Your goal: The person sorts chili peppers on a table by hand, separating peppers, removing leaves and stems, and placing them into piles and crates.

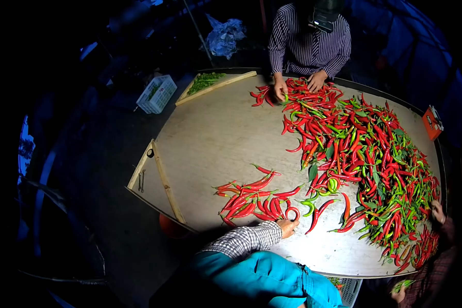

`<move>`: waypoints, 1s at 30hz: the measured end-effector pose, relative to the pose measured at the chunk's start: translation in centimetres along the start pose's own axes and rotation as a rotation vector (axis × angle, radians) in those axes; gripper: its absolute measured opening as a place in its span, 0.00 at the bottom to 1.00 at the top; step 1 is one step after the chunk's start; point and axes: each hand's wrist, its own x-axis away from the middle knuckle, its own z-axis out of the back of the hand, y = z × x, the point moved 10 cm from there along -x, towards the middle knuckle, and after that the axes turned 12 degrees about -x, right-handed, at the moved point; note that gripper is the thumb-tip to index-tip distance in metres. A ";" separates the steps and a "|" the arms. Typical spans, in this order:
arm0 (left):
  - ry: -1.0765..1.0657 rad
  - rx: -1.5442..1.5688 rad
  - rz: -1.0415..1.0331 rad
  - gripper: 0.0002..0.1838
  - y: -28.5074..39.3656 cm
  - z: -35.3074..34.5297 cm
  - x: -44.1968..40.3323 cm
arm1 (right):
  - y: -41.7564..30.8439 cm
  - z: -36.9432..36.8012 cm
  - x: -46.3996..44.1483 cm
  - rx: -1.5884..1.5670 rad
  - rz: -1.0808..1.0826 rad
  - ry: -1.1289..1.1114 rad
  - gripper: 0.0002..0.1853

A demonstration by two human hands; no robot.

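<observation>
My left hand (288, 228), in a black-and-white checked sleeve, is low over the near side of the table. Its fingers are closed at the end of a curled red chili pepper (293, 210). Just beyond and to the left lies a loose group of red chili peppers (246, 200). To the right of the hand are a single red chili pepper (317, 218) and a curved green chili pepper (308, 207). A large mixed heap of red and green chili peppers (364, 159) with leaves covers the table's right side. I cannot see my right hand.
Across the table (205, 138), a person in a striped shirt (310, 43) handles peppers. Another person's hand (438, 211) touches the heap at right; that person's other hand holds green peppers (404, 284). Wooden strips (168, 182) edge two left corners. A white crate (157, 94) stands beyond.
</observation>
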 end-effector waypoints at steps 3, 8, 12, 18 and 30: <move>0.046 -0.072 -0.043 0.21 -1.3 -0.8 -0.5 | 1.2 2.7 -1.0 0.081 0.047 0.086 0.12; 0.098 -0.151 0.025 0.14 -2.5 -0.8 -1.7 | 1.8 8.6 -1.7 0.238 0.381 0.259 0.12; 0.157 -0.069 0.192 0.19 -4.3 0.7 -1.7 | -9.2 -0.7 8.9 0.099 0.917 0.242 0.08; 0.089 0.053 0.287 0.24 -4.0 1.1 -0.8 | -13.1 -21.4 11.5 0.413 0.921 -0.383 0.06; 0.112 0.253 0.081 0.17 -3.4 -5.1 0.8 | -12.3 -36.1 2.9 1.206 0.688 -0.120 0.16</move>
